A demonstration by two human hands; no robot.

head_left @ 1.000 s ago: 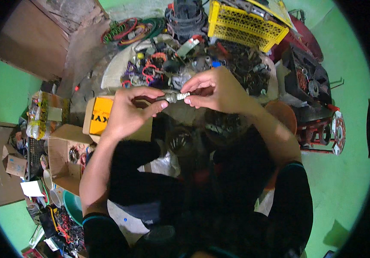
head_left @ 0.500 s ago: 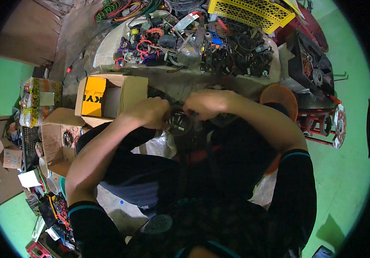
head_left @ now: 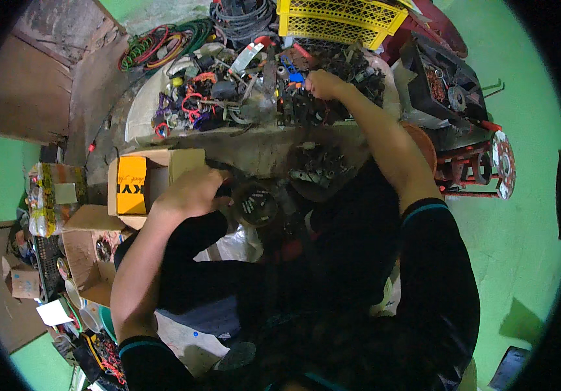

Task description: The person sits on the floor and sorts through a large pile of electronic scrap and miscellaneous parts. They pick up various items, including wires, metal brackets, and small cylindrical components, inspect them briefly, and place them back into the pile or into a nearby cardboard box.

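Note:
My left hand [head_left: 199,193] is low at the centre-left, fingers curled beside a round dark container [head_left: 256,204] of small pale metal pieces; whatever it holds is hidden. My right hand [head_left: 321,85] reaches up into a pile of tools and parts [head_left: 222,91] on a pale sack [head_left: 140,117]. Its fingers are bent together just right of a blue object [head_left: 295,77], and I cannot make out what they grip. A heap of greasy metal parts [head_left: 313,166] lies between my hands, nearer the middle.
An orange-and-brown open box [head_left: 130,186] and cardboard cartons [head_left: 85,274] stand left. Hose coils [head_left: 163,45], a yellow crate [head_left: 332,26] and a coiled cable [head_left: 241,19] are at the back. Right are a black bin [head_left: 424,81], an orange tub [head_left: 424,150] and a red metal frame [head_left: 476,166].
A second ago both hands held a spark plug together; it is no longer visible. My right hand has moved up and forward into the pile, while my left moved down and slightly left.

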